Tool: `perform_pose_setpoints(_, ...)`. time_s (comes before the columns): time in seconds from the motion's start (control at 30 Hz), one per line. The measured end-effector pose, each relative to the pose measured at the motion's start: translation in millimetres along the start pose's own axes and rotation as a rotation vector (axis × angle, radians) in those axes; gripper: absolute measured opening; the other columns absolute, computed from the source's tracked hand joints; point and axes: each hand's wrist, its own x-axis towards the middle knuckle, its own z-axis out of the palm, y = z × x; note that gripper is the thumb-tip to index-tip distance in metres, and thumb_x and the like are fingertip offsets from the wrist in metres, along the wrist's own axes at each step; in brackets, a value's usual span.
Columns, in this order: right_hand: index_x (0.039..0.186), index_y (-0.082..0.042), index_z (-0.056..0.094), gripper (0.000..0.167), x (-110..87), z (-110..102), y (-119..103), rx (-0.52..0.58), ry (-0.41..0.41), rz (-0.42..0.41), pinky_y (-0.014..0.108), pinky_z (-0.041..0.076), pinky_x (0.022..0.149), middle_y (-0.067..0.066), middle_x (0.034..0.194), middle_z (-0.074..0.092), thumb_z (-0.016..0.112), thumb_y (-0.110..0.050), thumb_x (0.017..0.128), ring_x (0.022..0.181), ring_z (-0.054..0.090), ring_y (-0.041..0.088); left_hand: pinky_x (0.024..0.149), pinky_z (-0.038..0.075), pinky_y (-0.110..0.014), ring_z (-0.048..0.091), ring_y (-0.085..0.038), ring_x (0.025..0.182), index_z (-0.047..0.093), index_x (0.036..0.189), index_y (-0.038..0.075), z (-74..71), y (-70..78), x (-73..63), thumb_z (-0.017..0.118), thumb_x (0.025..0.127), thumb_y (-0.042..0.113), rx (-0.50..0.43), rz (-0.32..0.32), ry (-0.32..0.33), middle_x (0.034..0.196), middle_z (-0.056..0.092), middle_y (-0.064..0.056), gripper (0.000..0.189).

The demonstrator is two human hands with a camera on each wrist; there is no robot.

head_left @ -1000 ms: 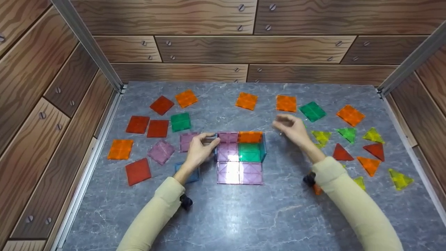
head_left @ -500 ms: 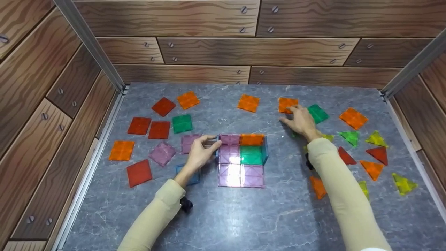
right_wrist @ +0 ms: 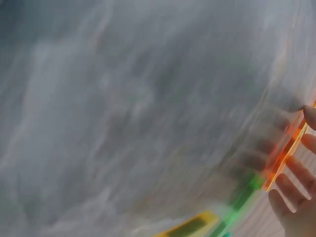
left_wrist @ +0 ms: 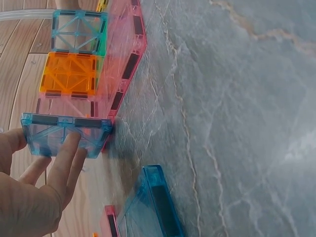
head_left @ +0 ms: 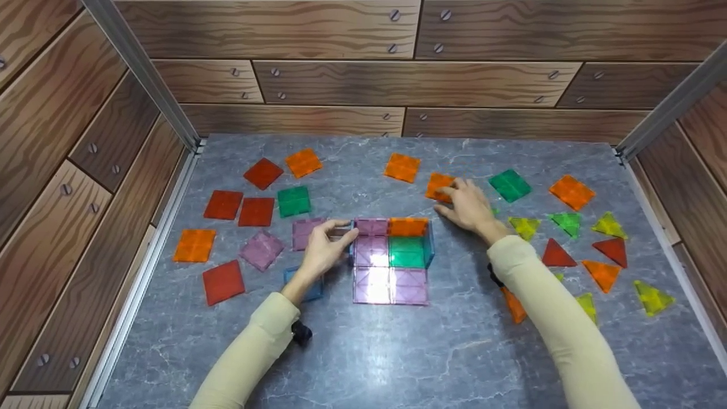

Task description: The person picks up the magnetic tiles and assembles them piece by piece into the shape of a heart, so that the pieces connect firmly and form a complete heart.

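My left hand [head_left: 325, 250] is at the left side of a small build of clear magnetic tiles. It holds an upright blue square tile [left_wrist: 66, 136], with fingers against its outer face and the thumb near its top edge. The build has purple tiles [head_left: 372, 284], a green tile [head_left: 407, 251] and an upright orange tile [head_left: 409, 227] at the back. My right hand [head_left: 468, 207] has its fingers on an orange square tile [head_left: 437, 184] behind the build, partly covering it. In the right wrist view the fingers look fairly straight along that orange tile [right_wrist: 284, 160]; the image is blurred.
Red squares [head_left: 223, 282], a green square [head_left: 294, 201] and a loose purple square [head_left: 262, 250] lie on the left. A blue tile [head_left: 309, 284] lies under the left wrist. Several triangles, including a red triangle [head_left: 558, 254], lie on the right. Wood-patterned walls [head_left: 329, 82] enclose the grey tabletop [head_left: 409, 358].
My right hand has reached back to the orange square and moved it left and nearer the build. The left hand has stayed at the build's left side.
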Motion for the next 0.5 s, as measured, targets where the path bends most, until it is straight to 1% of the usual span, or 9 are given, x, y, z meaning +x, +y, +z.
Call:
perform_pose_setpoints(0.03, 0.145, -0.01, 0.063, 0.053, 1.1, -0.2, -1.8, 0.007, -0.011, 0.006, 0.062, 0.046, 0.104, 0.026, 0.139, 0.055, 0.067, -0.041, 0.102, 0.122, 0.054, 0.047, 0.073, 0.067, -0.047, 0.078, -0.039, 0.103, 0.071, 0.131, 0.005, 0.3, 0.0, 0.2, 0.076, 0.098, 0.028, -0.001, 0.003, 0.003, 0.12, 0.076, -0.023, 0.04)
perform_pose_setpoints(0.1, 0.151, -0.011, 0.058, 0.057, 5.3, -0.9, -2.6, 0.029, -0.049, 0.033, 0.064, 0.041, 0.113, 0.028, 0.15, 0.049, 0.064, -0.042, 0.104, 0.133, 0.049, 0.049, 0.073, 0.067, -0.048, 0.078, -0.037, 0.102, 0.072, 0.13, 0.005, 1.3, 0.1, 0.6, 0.076, 0.098, 0.027, 0.004, 0.007, 0.008, 0.119, 0.076, -0.023, 0.039)
perform_pose_setpoints(0.17, 0.156, -0.012, 0.051, 0.06, 9.7, -2.2, -2.0, 0.044, -0.096, 0.058, 0.067, 0.035, 0.12, 0.029, 0.16, 0.04, 0.061, -0.043, 0.106, 0.144, 0.041, 0.051, 0.074, 0.066, -0.049, 0.079, -0.036, 0.101, 0.072, 0.13, 0.005, 2.1, 0.2, 0.3, 0.076, 0.098, 0.027, 0.005, 0.007, 0.009, 0.119, 0.077, -0.023, 0.039)
perform_pose_setpoints(0.23, 0.16, -0.012, 0.046, 0.063, 12.9, -3.4, -1.2, 0.057, -0.144, 0.069, 0.068, 0.03, 0.124, 0.03, 0.167, 0.032, 0.059, -0.043, 0.107, 0.151, 0.034, 0.052, 0.074, 0.066, -0.049, 0.079, -0.036, 0.1, 0.072, 0.13, 0.004, 2.4, 0.0, -0.5, 0.076, 0.098, 0.028, 0.007, 0.005, 0.007, 0.119, 0.077, -0.023, 0.039)
perform_pose_setpoints(0.27, 0.16, -0.011, 0.045, 0.063, 14.1, -3.8, -1.0, 0.058, -0.158, 0.064, 0.069, 0.03, 0.125, 0.03, 0.167, 0.032, 0.058, -0.042, 0.107, 0.152, 0.033, 0.052, 0.073, 0.066, -0.048, 0.079, -0.036, 0.1, 0.072, 0.13, 0.004, 2.3, -0.1, -0.9, 0.076, 0.098, 0.028, 0.009, 0.004, 0.005, 0.119, 0.076, -0.024, 0.039)
perform_pose_setpoints(0.33, 0.158, -0.009, 0.048, 0.062, 14.6, -4.8, -2.3, 0.06, -0.165, 0.05, 0.068, 0.033, 0.122, 0.03, 0.163, 0.037, 0.06, -0.042, 0.107, 0.149, 0.038, 0.052, 0.072, 0.066, -0.048, 0.078, -0.038, 0.1, 0.072, 0.13, 0.004, 1.6, -0.2, -1.4, 0.075, 0.099, 0.028, 0.008, 0.006, 0.002, 0.119, 0.076, -0.024, 0.04)
perform_pose_setpoints(0.4, 0.155, -0.009, 0.052, 0.062, 13.3, -6.8, -4.6, 0.062, -0.164, 0.036, 0.067, 0.039, 0.118, 0.03, 0.157, 0.044, 0.065, -0.042, 0.104, 0.143, 0.045, 0.051, 0.072, 0.066, -0.048, 0.078, -0.039, 0.099, 0.072, 0.129, 0.004, 0.9, -0.4, -1.1, 0.075, 0.099, 0.028, 0.013, 0.013, 0.005, 0.118, 0.077, -0.024, 0.039)
perform_pose_setpoints(0.5, 0.15, -0.01, 0.059, 0.063, 8.8, -10.2, -7.7, 0.054, -0.16, 0.002, 0.066, 0.045, 0.112, 0.032, 0.149, 0.051, 0.073, -0.043, 0.098, 0.136, 0.05, 0.052, 0.071, 0.066, -0.048, 0.078, -0.04, 0.097, 0.072, 0.129, 0.004, -0.1, -0.7, -0.2, 0.076, 0.099, 0.027, 0.017, 0.017, 0.013, 0.117, 0.077, -0.023, 0.038)
